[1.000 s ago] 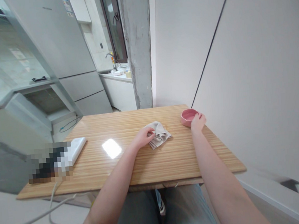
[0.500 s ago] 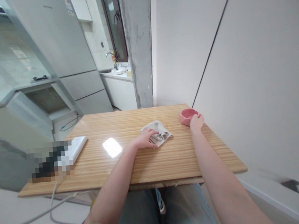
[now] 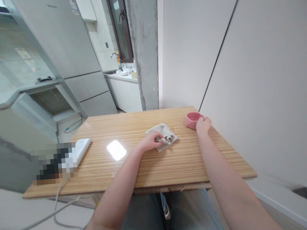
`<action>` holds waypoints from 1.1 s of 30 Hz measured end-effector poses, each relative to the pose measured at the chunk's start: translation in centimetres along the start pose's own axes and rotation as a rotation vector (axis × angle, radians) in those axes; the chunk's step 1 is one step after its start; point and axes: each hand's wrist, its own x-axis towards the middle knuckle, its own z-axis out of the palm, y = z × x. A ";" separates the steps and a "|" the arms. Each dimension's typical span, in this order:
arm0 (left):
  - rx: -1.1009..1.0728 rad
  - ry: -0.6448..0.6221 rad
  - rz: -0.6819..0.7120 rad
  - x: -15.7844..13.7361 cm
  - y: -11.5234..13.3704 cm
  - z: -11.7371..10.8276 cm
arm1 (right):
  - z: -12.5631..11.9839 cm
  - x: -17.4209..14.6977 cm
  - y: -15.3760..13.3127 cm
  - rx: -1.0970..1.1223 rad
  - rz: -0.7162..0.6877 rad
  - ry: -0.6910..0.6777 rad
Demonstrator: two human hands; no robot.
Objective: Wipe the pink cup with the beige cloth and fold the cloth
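Note:
A crumpled light grey cloth lies on the wooden table, near its middle. My left hand pinches a fold of it between thumb and fingers. At the far right corner of the table sits a pink bowl with angular sides. My right hand grips the bowl's right rim, fingers over the edge. The bowl's inside shows only in part, and the hand covers its right side.
A white flat object, partly blurred out, lies on the table's left with a cable running off the front edge. A white wall borders the right side. Behind stand a fridge, a concrete pillar and a sink counter.
The fingers of my left hand have closed on the cloth, bunching a fold of it. My right hand stays on the bowl. The view has shifted slightly.

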 end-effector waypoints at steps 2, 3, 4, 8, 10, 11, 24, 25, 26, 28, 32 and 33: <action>-0.022 -0.003 -0.005 0.0 0.3 0.0 | -0.5 -0.8 -1.4 0.065 -0.049 0.159; -0.040 0.010 -0.020 0.1 0.4 0.1 | -0.7 -1.4 -2.3 0.101 -0.128 0.179; -0.070 0.040 -0.046 0.2 0.4 0.1 | -0.9 -2.2 -3.3 0.135 -0.222 0.133; -0.362 0.338 -0.208 1.0 -0.5 0.0 | -0.7 -5.9 -6.6 0.150 -0.453 -0.391; -0.600 0.512 -0.277 1.2 -1.2 -0.3 | -0.1 -7.5 -7.3 0.086 -0.485 -0.601; -0.717 0.576 -0.306 1.3 -1.5 -0.5 | 0.3 -8.0 -7.4 0.054 -0.469 -0.678; -0.731 0.256 -0.286 0.7 -0.6 0.2 | 1.3 -9.5 -7.3 0.476 -0.246 -1.089; -0.685 0.263 -0.301 0.8 -0.8 0.4 | 1.3 -9.7 -7.4 0.486 -0.245 -1.098; -0.647 0.279 -0.314 0.8 -0.9 0.5 | 1.4 -9.8 -7.4 0.495 -0.232 -1.112; -0.599 0.305 -0.324 1.0 -1.0 0.7 | 1.7 -9.8 -7.5 0.502 -0.193 -1.121; -0.641 0.452 -0.364 1.2 -1.0 -0.4 | 2.1 -9.3 -7.3 0.465 -0.132 -0.981; -0.663 0.532 -0.395 1.2 -1.2 -1.1 | 2.2 -9.0 -7.1 0.452 -0.101 -0.924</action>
